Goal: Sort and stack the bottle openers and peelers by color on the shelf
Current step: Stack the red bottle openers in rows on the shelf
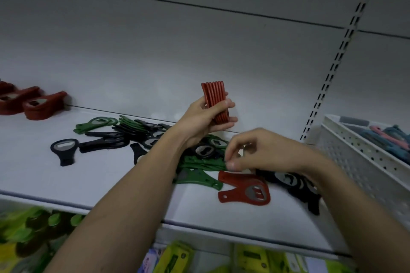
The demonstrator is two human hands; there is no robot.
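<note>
My left hand point(206, 117) is clamped around a fanned bundle of flat red plastic bottle openers point(214, 101), held on edge above the white metal shelf point(33, 162), roughly at the centre of my view. My right hand point(255, 150) hangs just below it at about four o'clock, its fingers curled together over the mixed heap; it is blurred, so I cannot tell whether the fingertips pinch something or are only reaching down. Directly under that hand, at six o'clock from it, a loose red bottle opener with a steel insert point(246, 189) lies flat near the shelf's front edge, and I judge it the next one for my bundle. As for progress, the reds look furthest along: the finished stacks of red openers point(42, 106) stand at nine o'clock, far left against the back panel, well apart from the heap. The rest is barely begun, I would say. The green plastic openers point(199, 165) and the black plastic openers point(104, 141) lie scattered and overlapping across the middle of the shelf, with a single black opener lying alone point(64, 150) at about eight o'clock, and more black ones at four o'clock beside the white perforated plastic basket point(359, 157). That basket, at three o'clock, holds bluish and pink tools, perhaps the peelers; I cannot tell.
</note>
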